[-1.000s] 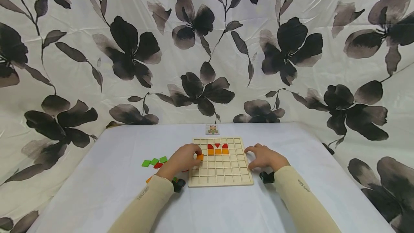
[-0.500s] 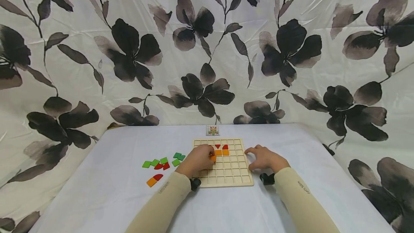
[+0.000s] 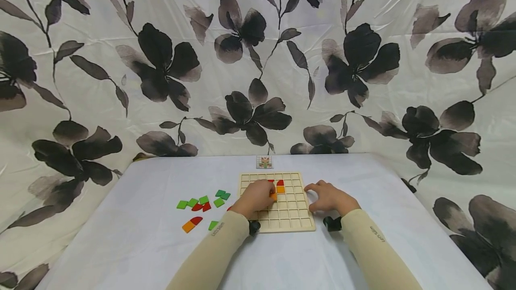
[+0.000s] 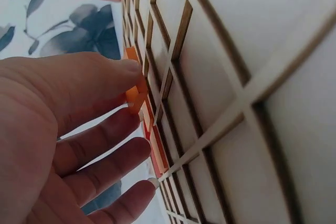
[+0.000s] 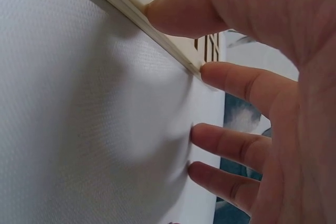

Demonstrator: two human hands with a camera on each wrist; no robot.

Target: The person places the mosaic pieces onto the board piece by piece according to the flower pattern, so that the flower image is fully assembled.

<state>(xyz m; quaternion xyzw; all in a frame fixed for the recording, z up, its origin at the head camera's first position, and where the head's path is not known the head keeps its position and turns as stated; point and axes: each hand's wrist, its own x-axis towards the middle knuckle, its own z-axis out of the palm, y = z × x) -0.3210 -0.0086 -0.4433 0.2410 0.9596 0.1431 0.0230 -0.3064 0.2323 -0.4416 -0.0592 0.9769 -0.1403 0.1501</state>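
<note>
My left hand is over the wooden grid board, pinching an orange square tile between thumb and forefinger, close over the cells just below the row of set tiles. In that row an orange tile sits below a red quarter-round tile; the tiles to their left are mostly hidden behind the left hand. My right hand is at the board's right edge. Seen from the right wrist, its thumb and forefinger touch the board's edge, and the other fingertips are down at the white cloth.
Left of the board lie loose green tiles, dark green tiles, red tiles and an orange tile. A small pattern card lies behind the board. A flowered curtain hangs beyond the table.
My left hand has moved right across the board with the orange tile, from the board's left side to below the set row. The right hand has stayed at the edge.
</note>
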